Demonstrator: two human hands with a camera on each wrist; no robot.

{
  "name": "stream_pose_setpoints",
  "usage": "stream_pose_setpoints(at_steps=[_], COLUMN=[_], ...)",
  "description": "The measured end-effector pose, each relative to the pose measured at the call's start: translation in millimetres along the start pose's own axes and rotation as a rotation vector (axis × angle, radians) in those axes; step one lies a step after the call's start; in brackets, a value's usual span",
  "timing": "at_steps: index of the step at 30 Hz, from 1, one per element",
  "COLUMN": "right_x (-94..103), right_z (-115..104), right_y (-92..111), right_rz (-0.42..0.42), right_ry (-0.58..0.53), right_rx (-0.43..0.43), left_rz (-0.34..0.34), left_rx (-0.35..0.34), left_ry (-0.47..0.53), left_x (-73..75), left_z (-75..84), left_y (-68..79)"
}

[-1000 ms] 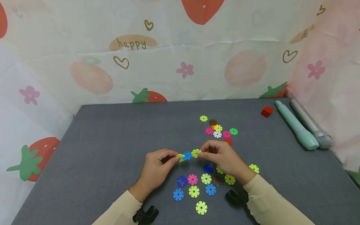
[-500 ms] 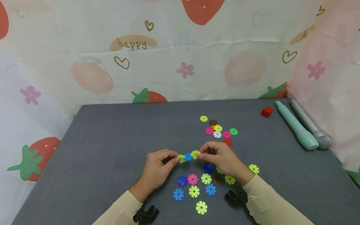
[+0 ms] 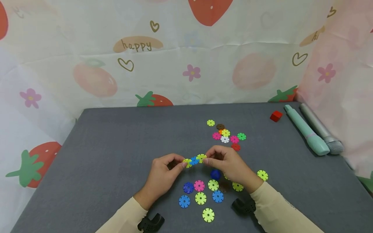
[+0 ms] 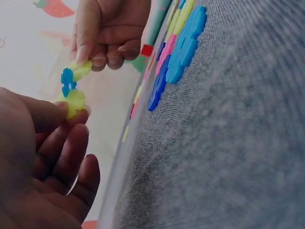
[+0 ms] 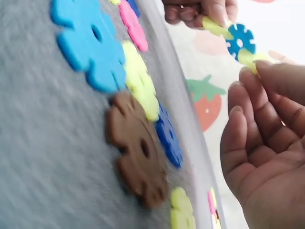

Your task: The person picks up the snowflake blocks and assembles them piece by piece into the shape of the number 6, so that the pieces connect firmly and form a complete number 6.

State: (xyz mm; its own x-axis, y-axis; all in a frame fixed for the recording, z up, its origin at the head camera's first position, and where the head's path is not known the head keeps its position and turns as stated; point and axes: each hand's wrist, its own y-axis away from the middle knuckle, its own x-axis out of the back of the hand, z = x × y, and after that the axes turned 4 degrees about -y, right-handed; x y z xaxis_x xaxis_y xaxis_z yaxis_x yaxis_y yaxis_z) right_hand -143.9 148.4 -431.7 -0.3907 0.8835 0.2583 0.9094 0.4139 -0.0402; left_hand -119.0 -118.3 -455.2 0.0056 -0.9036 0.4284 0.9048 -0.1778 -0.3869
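Note:
Over the table, both hands hold a short row of three notched interlocking discs. My left hand (image 3: pixel 161 176) pinches the left yellow disc (image 4: pixel 75 103) between thumb and index finger. At the other end, my right hand (image 3: pixel 233 165) pinches the right yellow disc (image 5: pixel 249 58) by its edge. Between them sits a blue disc (image 5: pixel 240 42), slotted edge to edge with both and turned at an angle to them. Below the hands, loose discs lie flat, among them a dark blue disc (image 3: pixel 215 174), a pink disc (image 3: pixel 199 185) and a brown disc (image 5: pixel 139 150) partly in shadow.
Beyond the right hand lies a second cluster with a white disc (image 3: pixel 225 139), a green disc (image 3: pixel 241 136) and several others. A red cube (image 3: pixel 276 116), a mint-green microphone (image 3: pixel 309 132) and a silver microphone (image 3: pixel 323 129) are at the back right of the grey tabletop (image 3: pixel 116 139).
The right hand has shifted slightly left with its yellow disc, so the row is a little shorter in view. The left hand stays almost in place. The loose discs have not moved.

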Motion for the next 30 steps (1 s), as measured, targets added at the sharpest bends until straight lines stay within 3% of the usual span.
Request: stream_pose_setpoints(at_steps=[3, 5, 9, 11, 14, 20, 30], right_x=[7.0, 13.6, 27.1, 32.4, 35.7, 33.5, 33.1], right_z=[0.3, 1.9, 6.5, 7.8, 6.3, 1.1, 1.8], right_y=[-0.1, 0.1, 0.0, 0.2, 0.8, 0.0, 0.7], right_rz=[-0.025, -0.078, -0.220, -0.275, -0.324, -0.367, -0.297], right_ry=[0.007, 0.042, 0.209, 0.294, 0.360, 0.390, 0.349], right_rx=[-0.018, -0.039, -0.058, -0.050, -0.052, -0.060, -0.057], left_rz=[0.018, 0.035, 0.084, 0.098, 0.088, 0.064, 0.027], left_rx=[0.068, 0.148, 0.325, 0.377, 0.410, 0.472, 0.546], left_ry=[0.102, 0.220, 0.468, 0.567, 0.663, 0.780, 0.942], left_x=[1.1, 2.0, 3.0, 4.0, 5.9, 7.8, 9.7], left_z=[-0.9, -1.2, -2.7, -2.9, -3.9, -6.4, -6.6], left_y=[-1.1, -2.1, -4.0, -4.4, -5.4, -8.4, -10.2])
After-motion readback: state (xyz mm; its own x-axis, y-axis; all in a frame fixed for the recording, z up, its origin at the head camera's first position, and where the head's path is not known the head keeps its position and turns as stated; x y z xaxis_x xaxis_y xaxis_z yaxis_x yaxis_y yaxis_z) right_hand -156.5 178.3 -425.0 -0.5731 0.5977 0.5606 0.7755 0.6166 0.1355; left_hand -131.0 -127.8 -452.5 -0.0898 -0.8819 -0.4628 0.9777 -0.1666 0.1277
